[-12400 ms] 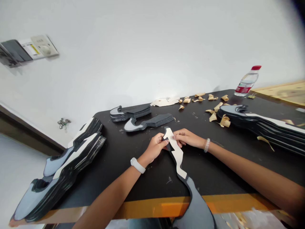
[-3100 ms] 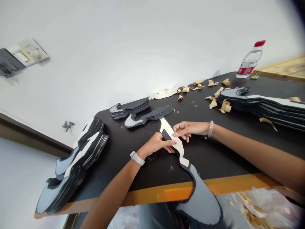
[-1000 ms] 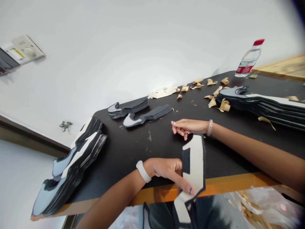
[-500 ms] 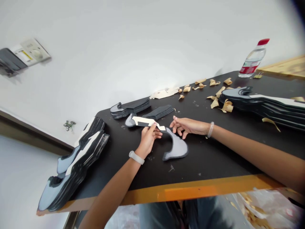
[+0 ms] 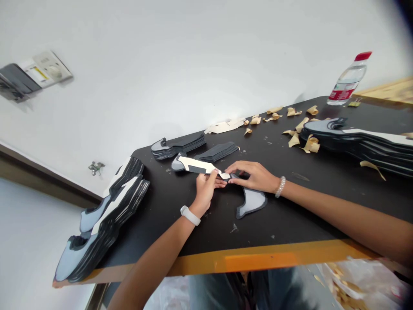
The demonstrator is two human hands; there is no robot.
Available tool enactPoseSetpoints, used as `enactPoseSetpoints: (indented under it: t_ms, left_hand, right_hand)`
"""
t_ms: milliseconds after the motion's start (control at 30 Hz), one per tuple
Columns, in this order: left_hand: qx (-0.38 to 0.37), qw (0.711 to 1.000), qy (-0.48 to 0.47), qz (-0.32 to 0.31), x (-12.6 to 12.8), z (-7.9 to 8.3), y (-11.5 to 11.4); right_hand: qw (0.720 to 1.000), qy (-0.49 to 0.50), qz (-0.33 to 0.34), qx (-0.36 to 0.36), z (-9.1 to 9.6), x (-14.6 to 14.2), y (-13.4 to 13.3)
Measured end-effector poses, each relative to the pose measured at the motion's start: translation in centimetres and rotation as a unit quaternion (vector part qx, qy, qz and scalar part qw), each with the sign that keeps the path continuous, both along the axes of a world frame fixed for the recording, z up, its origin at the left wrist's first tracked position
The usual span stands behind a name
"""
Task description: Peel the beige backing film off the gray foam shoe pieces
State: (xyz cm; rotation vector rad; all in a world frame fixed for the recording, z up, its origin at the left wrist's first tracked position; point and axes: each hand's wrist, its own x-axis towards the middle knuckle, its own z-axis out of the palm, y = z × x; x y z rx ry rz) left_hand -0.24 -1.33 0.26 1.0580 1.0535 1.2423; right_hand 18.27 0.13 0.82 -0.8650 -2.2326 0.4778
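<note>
A curved grey shoe upper piece (image 5: 253, 201) with a dark edge lies across the black table, its near end resting low on the right. Along its far arm runs a white strip (image 5: 201, 165) with an angular outline. My left hand (image 5: 206, 189) grips this piece near its middle, thumb on top of the strip and fingers beneath. Just to the right, my right hand (image 5: 254, 177) pinches the same piece by the end of the strip, covering part of the curve. Behind are a stack of dark grey-tipped pieces (image 5: 180, 145) and a stack of plain dark pieces (image 5: 217, 151).
Stacks of shoe upper pieces stand at the left edge (image 5: 97, 245) and far right (image 5: 358, 144). Curled paper scraps (image 5: 311, 144) and flat white strips (image 5: 226, 125) lie along the back. A water bottle (image 5: 346, 84) stands at the back right. Orange tape (image 5: 261, 259) covers the front edge.
My right hand has moved left and closed on the shoe upper piece beside my left hand. The piece's curved end has shifted right, and the view has turned slightly.
</note>
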Motion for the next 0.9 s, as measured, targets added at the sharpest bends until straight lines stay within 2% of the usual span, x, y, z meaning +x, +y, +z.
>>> enactPoseSetpoints:
  t_ms: [67, 167, 333, 633, 767, 900]
  left_hand:
    - [0.004, 1.0, 0.007, 0.004, 0.07, 0.04, -0.01]
    - [0.017, 1.0, 0.024, 0.01, 0.15, -0.02, -0.02]
    - [0.037, 0.998, 0.051, -0.002, 0.19, -0.39, -0.02]
    - [0.042, 0.998, 0.043, -0.001, 0.09, -0.62, -0.04]
    - [0.04, 0.998, 0.039, 0.001, 0.09, -0.59, -0.04]
    - [0.034, 0.999, 0.036, -0.01, 0.1, -0.39, -0.06]
  right_hand:
    - [0.999, 0.009, 0.02, 0.041, 0.12, -0.12, -0.12]
    - [0.998, 0.041, 0.024, 0.041, 0.18, -0.3, -0.26]
    - [0.99, 0.118, -0.001, -0.072, 0.07, -0.42, -0.24]
    - [0.966, 0.122, -0.002, -0.226, -0.7, -0.26, 0.59]
    - [0.959, 0.129, 0.014, -0.252, -0.57, -0.25, 0.56]
    - [0.965, 0.119, 0.02, -0.235, -0.48, -0.28, 0.44]
